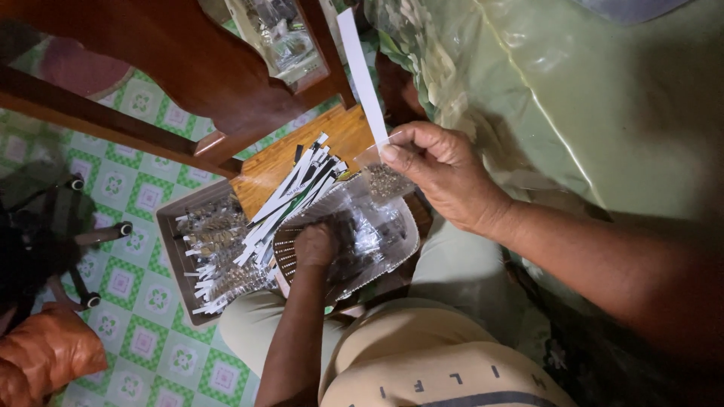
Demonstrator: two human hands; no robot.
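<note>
My right hand pinches a small clear packet with a white paper strip at twelve o'clock, lifted clear for handling. My left hand, closed, digs into the woven basket on my lap.

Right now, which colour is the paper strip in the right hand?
White; the paper strip shows best in the head view.

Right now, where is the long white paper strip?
In the head view, upper centre: the white strip is pinched by the right hand, above a small clear packet.
</note>
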